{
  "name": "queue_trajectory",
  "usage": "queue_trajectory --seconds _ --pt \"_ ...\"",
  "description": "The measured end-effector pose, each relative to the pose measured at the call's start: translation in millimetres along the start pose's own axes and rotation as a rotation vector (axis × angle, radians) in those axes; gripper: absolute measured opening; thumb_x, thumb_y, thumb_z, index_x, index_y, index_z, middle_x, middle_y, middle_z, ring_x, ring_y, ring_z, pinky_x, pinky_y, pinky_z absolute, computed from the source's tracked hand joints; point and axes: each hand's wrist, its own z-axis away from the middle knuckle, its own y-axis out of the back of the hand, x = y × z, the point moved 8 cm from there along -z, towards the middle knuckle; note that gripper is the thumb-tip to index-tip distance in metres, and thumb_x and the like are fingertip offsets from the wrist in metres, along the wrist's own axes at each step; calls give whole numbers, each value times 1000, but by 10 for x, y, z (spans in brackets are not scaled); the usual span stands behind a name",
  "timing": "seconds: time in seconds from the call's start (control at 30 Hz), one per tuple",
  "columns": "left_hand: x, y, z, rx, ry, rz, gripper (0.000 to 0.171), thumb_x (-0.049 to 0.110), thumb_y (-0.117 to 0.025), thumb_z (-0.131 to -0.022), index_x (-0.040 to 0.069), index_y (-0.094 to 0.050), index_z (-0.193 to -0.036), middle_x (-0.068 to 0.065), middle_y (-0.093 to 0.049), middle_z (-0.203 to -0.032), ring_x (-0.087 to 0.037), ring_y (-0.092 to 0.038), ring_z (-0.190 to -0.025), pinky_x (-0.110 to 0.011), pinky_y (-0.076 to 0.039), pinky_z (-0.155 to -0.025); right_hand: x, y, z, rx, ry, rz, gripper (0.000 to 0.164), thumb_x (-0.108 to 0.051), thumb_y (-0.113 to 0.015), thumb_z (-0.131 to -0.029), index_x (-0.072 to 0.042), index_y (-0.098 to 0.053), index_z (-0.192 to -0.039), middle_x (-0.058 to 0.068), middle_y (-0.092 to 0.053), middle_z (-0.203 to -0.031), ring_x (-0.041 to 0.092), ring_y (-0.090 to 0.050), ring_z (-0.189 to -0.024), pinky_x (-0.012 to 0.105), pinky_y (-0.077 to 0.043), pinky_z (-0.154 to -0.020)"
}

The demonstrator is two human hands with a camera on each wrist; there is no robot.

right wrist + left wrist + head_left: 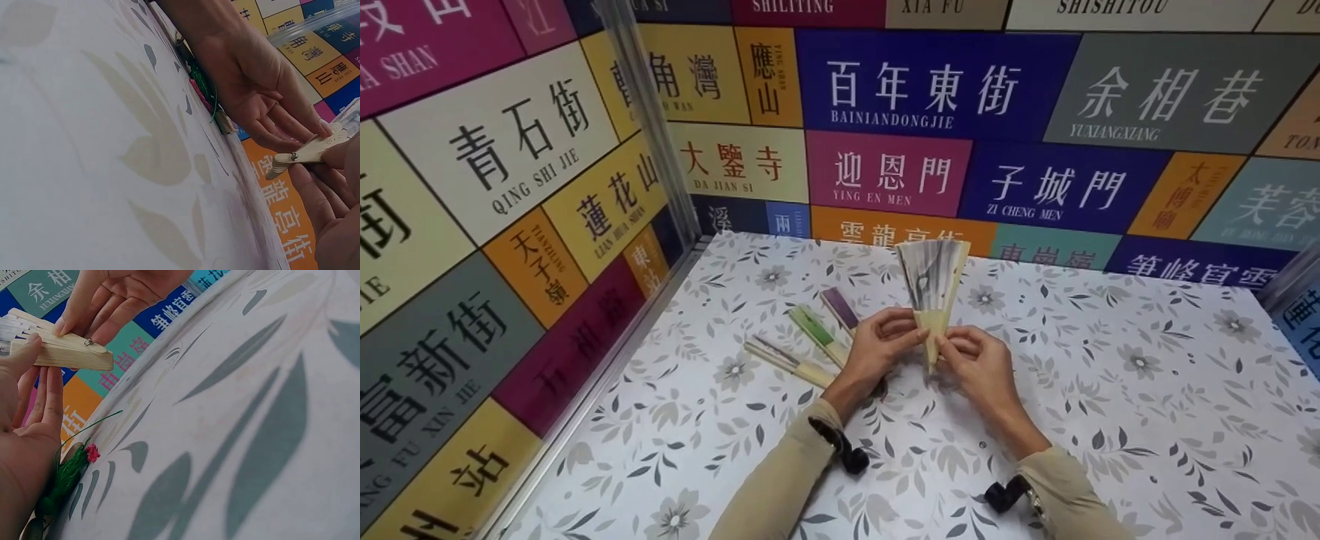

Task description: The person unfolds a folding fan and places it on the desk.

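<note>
Both hands hold a partly spread folding fan [931,276] upright above the table, its grey-and-white painted leaf uppermost. My left hand [883,343] pinches the pale wooden ribs [62,354] from the left. From the other side, my right hand [984,361] grips the ribs between thumb and fingers, close to the metal rivet [89,342]. Left of the hands lie three folded fans: a purple one [838,306], a green one [813,330] and a pale one with a dark pattern [780,358]. Their near ends are hidden behind my left hand and forearm.
A green tassel [63,481] and a pink-red tassel [92,453] lie beneath my left hand. White cloth with grey leaves covers the table [1110,420]. Panels of coloured street-name signs [934,90] stand along its back and left side.
</note>
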Motion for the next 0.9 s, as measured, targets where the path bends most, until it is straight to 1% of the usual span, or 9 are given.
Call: queue_trajectory --seconds 0.13,0.3,0.4,0.57,0.6,0.7,0.77,0.9 --pt "0 6 -5 5 0 6 33 17 -81 -86 10 -70 -116 -14 -75 -110 -27 -73 -104 -33 -63 -89 -18 8 7 10 30 20 26 -22 -76 -92 0 -70 -104 19 -77 -98 18 -76 -88 28 -65 -76" --pt "-1 10 -3 4 4 5 33 15 -80 -87 10 -70 -117 -15 -75 -111 -25 -73 -104 -32 -63 -89 -23 19 23 11 49 32 25 -24 -76 -92 -3 -68 -102 15 -77 -95 15 -76 -84 26 -65 -71" --pt "7 10 5 0 3 2 34 14 -80 -87 10 -69 -119 -16 -74 -112 -26 -73 -105 -31 -63 -89 -16 17 26 0 49 34 24 -24 -75 -93 -3 -67 -103 14 -78 -95 16 -76 -84 26 -64 -70" --pt "18 21 12 12 7 6 34 16 -81 -87 10 -70 -118 -16 -74 -111 -26 -73 -104 -30 -63 -88 -8 10 25 -9 45 28 25 -25 -74 -93 -4 -67 -105 14 -78 -96 15 -76 -85 25 -64 -71" --pt "19 22 13 16 8 6 34 16 -81 -86 10 -70 -118 -15 -75 -111 -26 -73 -103 -30 -63 -87 -38 3 39 -15 37 27 25 -23 -73 -94 -2 -66 -106 15 -77 -97 17 -76 -86 25 -64 -72" --pt "17 25 11 24 10 7 34 14 -81 -86 10 -70 -117 -15 -75 -110 -26 -73 -102 -30 -63 -87 -31 -5 41 -24 31 -3 27 -22 -72 -95 -1 -64 -108 16 -77 -96 18 -76 -85 27 -65 -73" --pt "11 25 8 26 11 6 33 14 -81 -86 10 -71 -117 -14 -75 -110 -25 -74 -102 -30 -63 -87 -25 -12 45 -30 18 -37 28 -20 -72 -95 0 -63 -111 17 -76 -98 20 -76 -86 30 -65 -74" --pt "3 21 3 22 14 -6 33 16 -81 -86 11 -71 -117 -13 -76 -110 -25 -74 -102 -31 -63 -88 24 -28 36 -43 -17 -134 33 -16 -73 -93 0 -61 -120 17 -75 -102 21 -76 -89 36 -66 -78"
